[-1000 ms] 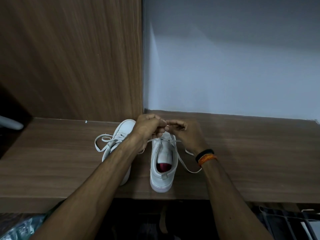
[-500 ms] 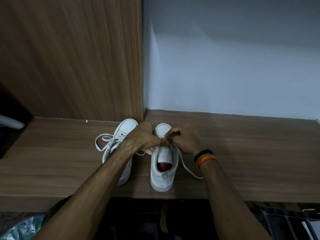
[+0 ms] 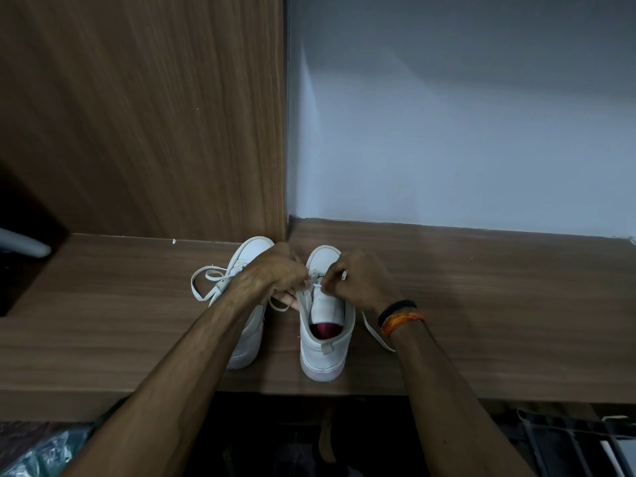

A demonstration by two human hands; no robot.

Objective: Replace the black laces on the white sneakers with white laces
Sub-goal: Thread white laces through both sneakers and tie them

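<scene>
**Inspector:** Starting at the far left, what is showing?

**Assistant:** A pale rounded object (image 3: pixel 24 244) is poking out of a dark recess. Below the shelf edge, crumpled clear plastic (image 3: pixel 38 452) is lying in the corner. The wooden shelf (image 3: pixel 103 321) is running across the view, backed by a wood panel (image 3: pixel 144 115) on the left.

**Inspector:** The first shoe?

**Assistant:** The left sneaker (image 3: pixel 248 256) is standing on the shelf, toe toward the panel, partly hidden by the forearm. Its white lace (image 3: pixel 210 280) is looping loose to the left of it.

**Inspector:** The hands?

**Assistant:** The left hand (image 3: pixel 275 273) is curling its fingers round a strand of the right sneaker's white lace (image 3: pixel 315 278); a loop is hanging beneath it. The right hand (image 3: pixel 358 280) is pinching the same lace just beside it, fingertips meeting over the upper eyelets.

**Inspector:** And that shoe?

**Assistant:** The right sneaker (image 3: pixel 323 346) is standing just beside the other, heel toward the shelf edge, red lining showing inside. A loose lace end (image 3: pixel 377 333) is trailing on the shelf to its right.

**Inspector:** Further right?

**Assistant:** A black band (image 3: pixel 395 308) and an orange thread (image 3: pixel 402 320) are sitting on the right wrist. A grey wall (image 3: pixel 464 115) is standing behind, and a dark rack (image 3: pixel 568 442) is showing below the shelf at bottom right.
</scene>
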